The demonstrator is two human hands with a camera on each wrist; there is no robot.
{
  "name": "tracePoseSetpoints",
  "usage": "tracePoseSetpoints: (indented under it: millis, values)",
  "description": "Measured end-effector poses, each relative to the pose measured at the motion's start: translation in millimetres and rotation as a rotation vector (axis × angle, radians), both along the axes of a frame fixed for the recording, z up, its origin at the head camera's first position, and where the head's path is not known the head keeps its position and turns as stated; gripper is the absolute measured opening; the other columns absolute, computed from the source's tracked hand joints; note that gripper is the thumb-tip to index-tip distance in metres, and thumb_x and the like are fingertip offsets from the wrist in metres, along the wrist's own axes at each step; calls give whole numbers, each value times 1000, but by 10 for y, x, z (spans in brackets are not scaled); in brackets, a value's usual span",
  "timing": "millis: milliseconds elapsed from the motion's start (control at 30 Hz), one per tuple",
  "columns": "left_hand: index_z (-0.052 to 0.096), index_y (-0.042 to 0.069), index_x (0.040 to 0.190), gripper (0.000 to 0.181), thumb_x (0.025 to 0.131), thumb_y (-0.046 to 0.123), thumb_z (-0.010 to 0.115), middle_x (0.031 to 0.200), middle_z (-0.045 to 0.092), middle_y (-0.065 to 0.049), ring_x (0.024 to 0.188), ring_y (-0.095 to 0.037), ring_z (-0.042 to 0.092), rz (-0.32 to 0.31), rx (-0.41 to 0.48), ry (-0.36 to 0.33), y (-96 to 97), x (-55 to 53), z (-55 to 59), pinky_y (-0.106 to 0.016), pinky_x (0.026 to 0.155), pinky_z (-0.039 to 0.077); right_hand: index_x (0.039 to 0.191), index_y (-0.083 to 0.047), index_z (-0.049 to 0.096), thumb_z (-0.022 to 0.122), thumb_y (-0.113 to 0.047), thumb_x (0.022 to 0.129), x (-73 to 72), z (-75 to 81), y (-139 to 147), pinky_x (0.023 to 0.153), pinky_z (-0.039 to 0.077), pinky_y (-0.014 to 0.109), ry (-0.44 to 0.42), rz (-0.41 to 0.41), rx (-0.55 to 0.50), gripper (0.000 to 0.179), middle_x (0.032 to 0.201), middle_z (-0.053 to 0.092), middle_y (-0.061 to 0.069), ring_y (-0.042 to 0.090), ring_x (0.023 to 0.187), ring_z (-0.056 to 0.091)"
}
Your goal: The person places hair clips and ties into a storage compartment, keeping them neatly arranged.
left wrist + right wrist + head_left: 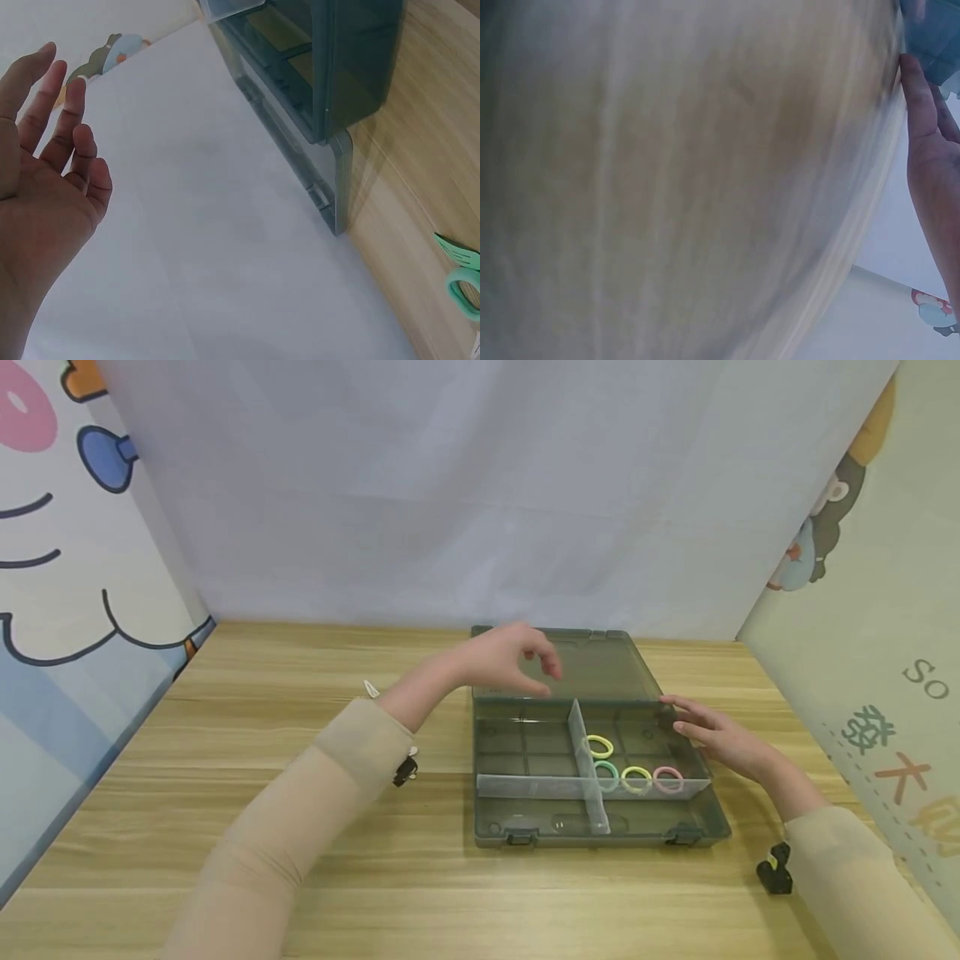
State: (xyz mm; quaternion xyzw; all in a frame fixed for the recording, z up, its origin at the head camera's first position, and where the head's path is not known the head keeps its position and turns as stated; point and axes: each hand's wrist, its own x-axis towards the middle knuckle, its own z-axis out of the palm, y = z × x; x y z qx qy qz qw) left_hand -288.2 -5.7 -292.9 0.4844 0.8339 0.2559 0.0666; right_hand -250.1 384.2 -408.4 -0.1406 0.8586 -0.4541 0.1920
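Observation:
A grey translucent storage box (pixel 517 841) lies with its lid (pixel 600 664) folded back behind it. Thin clear dividers (pixel 536 787) split it into compartments. In the back right compartment are a green hair tie (pixel 616 770), a pink hair tie (pixel 667 769) and two yellow ones, seen partly through the front divider. My left hand (pixel 510 657) hovers over the lid's left part, fingers loosely bent, nothing between them; its palm shows in the left wrist view. My right hand (pixel 716 739) rests at the box's back right corner, fingers extended along the rim.
A white clip (pixel 371 689) lies on the wooden table (pixel 315 902) left of the box, beside my left forearm. In the left wrist view, a green hair tie (pixel 454 289) and a green wing-shaped piece (pixel 457 251) lie on the table. A pale cloth backdrop (pixel 420 527) closes off the back.

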Motion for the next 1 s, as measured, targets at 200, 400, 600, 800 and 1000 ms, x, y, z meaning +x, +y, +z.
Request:
tracePoseSetpoints:
  millis: [200,400,600,800,1000]
  values:
    - [70,17,99,19,81,22,74,103,66,2,100,-11,52,4,50,20,-247,-17,-11,-31,92,42,151,-19,17,40,-33,102,12,16,1,95,19,75,2,-2,-5,56,156,3,22,51,137,11]
    - [69,14,98,17,82,19,73,103,66,0,102,-15,52,38,67,-12,-537,-25,-45,-34,93,41,151,-19,18,42,-33,101,16,22,-17,96,17,75,-6,-10,-14,58,157,4,20,50,138,10]
    - [69,17,97,15,83,21,71,102,63,4,104,-17,49,91,41,-13,-796,-47,-138,-37,95,38,151,-19,18,42,-34,101,18,23,-15,96,16,75,-7,-13,-9,58,156,4,20,50,138,10]
    - [69,15,96,13,83,16,71,100,64,2,104,-20,50,126,27,-20,-1000,-50,-251,-40,95,39,151,-21,18,41,-37,101,5,-4,-9,96,17,75,-4,-18,-3,58,157,5,19,50,138,12]
    - [69,14,96,13,84,15,69,104,64,1,106,-20,52,189,31,-48,-1192,-85,-406,-41,95,40,151,-20,18,41,-36,101,9,-6,-9,96,18,75,-2,-20,-8,58,157,5,19,49,138,12]
